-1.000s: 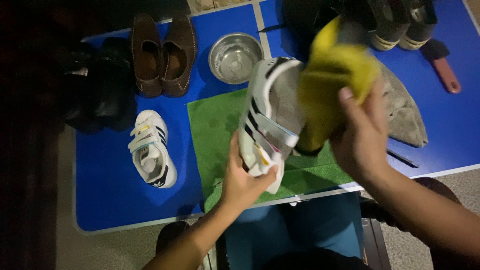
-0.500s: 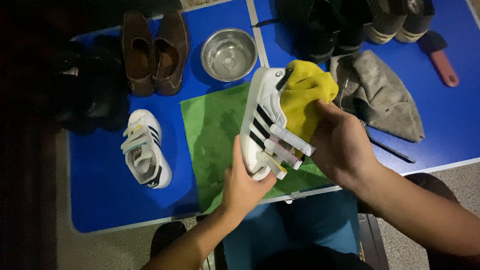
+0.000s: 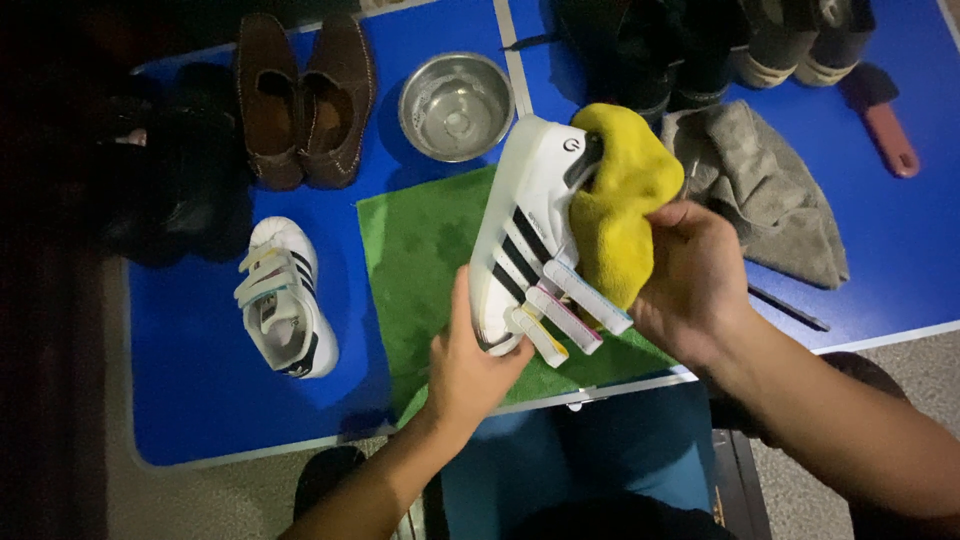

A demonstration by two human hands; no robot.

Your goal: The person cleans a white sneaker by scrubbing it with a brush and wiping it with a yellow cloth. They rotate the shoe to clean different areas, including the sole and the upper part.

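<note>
Meanwhile, the left hand (image 3: 470, 365) grips the white sneaker (image 3: 528, 235) tilted mid-frame (steadying it) so the right hand (image 3: 690, 280), closed around a yellow cloth (image 3: 620, 210), presses its side.

my white shoe (image 3: 525, 240), black side stripes, pale straps | yellow cloth (image 3: 620, 215) against it | green mat (image 3: 420, 260) at centre | blue table (image 3: 190, 380) | brown loafers (image 3: 300, 95) upper left | silver bowl (image 3: 455, 105) top centre | grey rag (image 3: 770, 195) right | second white shoe (image 3: 285, 300) left, black trim
</note>
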